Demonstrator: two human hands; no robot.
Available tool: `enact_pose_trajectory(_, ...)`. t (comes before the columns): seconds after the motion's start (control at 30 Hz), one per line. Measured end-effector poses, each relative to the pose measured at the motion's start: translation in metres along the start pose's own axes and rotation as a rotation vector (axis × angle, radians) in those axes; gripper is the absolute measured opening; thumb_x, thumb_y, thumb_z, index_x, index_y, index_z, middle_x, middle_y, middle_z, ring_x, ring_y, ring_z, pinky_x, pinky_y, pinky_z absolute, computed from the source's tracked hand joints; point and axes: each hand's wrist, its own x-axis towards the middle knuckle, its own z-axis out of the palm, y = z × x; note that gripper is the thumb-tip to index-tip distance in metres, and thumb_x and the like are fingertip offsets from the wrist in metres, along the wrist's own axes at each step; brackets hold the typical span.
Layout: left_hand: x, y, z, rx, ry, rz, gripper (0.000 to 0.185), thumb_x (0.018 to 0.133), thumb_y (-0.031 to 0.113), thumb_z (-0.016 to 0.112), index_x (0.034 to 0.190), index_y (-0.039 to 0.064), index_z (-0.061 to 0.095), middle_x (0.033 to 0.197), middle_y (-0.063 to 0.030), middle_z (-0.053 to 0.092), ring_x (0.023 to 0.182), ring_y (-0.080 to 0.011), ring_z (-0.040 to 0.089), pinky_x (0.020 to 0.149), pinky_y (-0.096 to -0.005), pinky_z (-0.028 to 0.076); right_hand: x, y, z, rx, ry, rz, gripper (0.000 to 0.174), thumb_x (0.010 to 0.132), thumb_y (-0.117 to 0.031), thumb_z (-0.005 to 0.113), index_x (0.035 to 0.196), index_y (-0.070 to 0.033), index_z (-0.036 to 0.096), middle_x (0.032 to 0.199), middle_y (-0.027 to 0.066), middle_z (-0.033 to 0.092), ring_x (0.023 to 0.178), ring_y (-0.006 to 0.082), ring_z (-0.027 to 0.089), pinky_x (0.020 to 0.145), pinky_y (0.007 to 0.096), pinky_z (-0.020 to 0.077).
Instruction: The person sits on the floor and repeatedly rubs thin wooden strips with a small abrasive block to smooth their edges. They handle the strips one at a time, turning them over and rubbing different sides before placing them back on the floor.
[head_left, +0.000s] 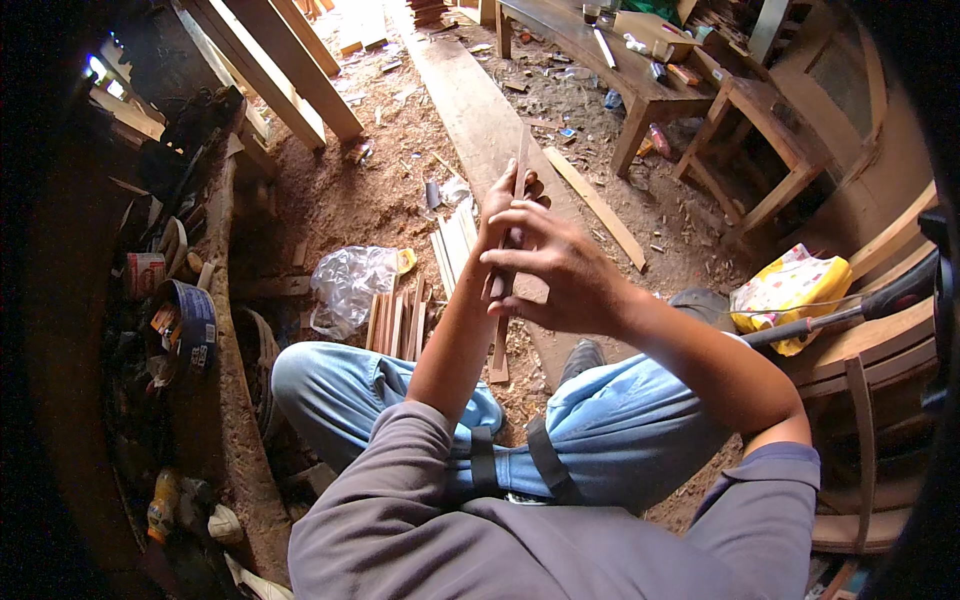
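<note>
A thin wooden strip (523, 154) runs lengthwise before me, one end pointing away and the other down between my knees. My left hand (501, 193) grips its far part, thumb lying along the side. Nearer to me, my right hand (570, 262) curls over the same strip, with fingers across it and the thumb below. Whether a small separate piece also sits under the right fingers is hidden. Beneath the hands, several cut wooden strips (397, 322) lie on the ground beside my knee, and paler strips (454, 247) lie just beyond.
A long plank (480, 97) stretches away over the shavings-covered floor, with a loose batten (596, 206) beside it. Crumpled clear plastic (349, 285) lies left. A cluttered wooden table (637, 79) stands far right; a yellow bag (795, 296) is nearer. Leftward are a beam (225, 300) and blue tub (196, 322).
</note>
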Motion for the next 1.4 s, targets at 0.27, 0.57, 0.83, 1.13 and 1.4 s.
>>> enact_pose_trajectory(0.27,0.015,0.0,-0.018,-0.209,-0.335,-0.067,0.049,0.108,0.056,0.039,0.081,0.018,0.053,0.056,0.0039,0.04,0.048,-0.0143,0.037,0.047,-0.0332,0.033,-0.007,-0.008,0.002,-0.093,-0.08,0.081,0.05,0.079,-0.043,0.083,0.118,-0.015,0.072,0.133,0.0165,0.057,0.127,0.0398,0.055,0.104,0.054,0.0458)
enact_pose_trajectory(0.57,0.012,-0.003,-0.017,-0.109,-0.221,0.034,0.051,0.108,0.056,0.038,0.08,0.016,0.053,0.055,0.0021,0.041,0.048,-0.0152,0.036,0.046,-0.0319,0.031,-0.001,-0.004,-0.005,-0.011,-0.028,0.113,0.047,0.075,-0.033,0.088,0.113,-0.009,0.072,0.125,0.0167,0.06,0.113,0.0376,0.06,0.097,0.0474,0.0519)
enact_pose_trajectory(0.83,0.034,-0.004,-0.037,-0.313,-0.454,-0.087,0.052,0.11,0.053,0.034,0.084,0.013,0.055,0.054,-0.0011,0.042,0.049,-0.0156,0.036,0.045,-0.0322,0.031,-0.003,-0.003,-0.004,-0.049,-0.038,0.058,0.051,0.077,-0.039,0.085,0.116,-0.008,0.071,0.125,0.0171,0.06,0.118,0.0388,0.057,0.102,0.0482,0.0491)
enact_pose_trajectory(1.13,0.028,0.0,-0.034,-0.347,-0.46,-0.124,0.052,0.11,0.052,0.034,0.082,0.012,0.052,0.055,-0.0012,0.042,0.047,-0.0162,0.036,0.048,-0.0308,0.034,-0.002,0.0,-0.009,0.155,0.004,0.02,0.041,0.075,-0.028,0.084,0.109,-0.01,0.072,0.114,0.0161,0.064,0.113,0.0371,0.062,0.103,0.0485,0.0488)
enact_pose_trajectory(1.4,0.018,-0.001,-0.027,-0.283,-0.471,-0.134,0.05,0.109,0.054,0.037,0.083,0.015,0.054,0.055,0.0009,0.044,0.049,-0.0154,0.037,0.046,-0.033,0.033,-0.002,0.004,-0.008,0.008,-0.068,-0.006,0.046,0.073,-0.03,0.088,0.111,-0.01,0.071,0.121,0.0145,0.06,0.113,0.0368,0.06,0.099,0.0478,0.0515)
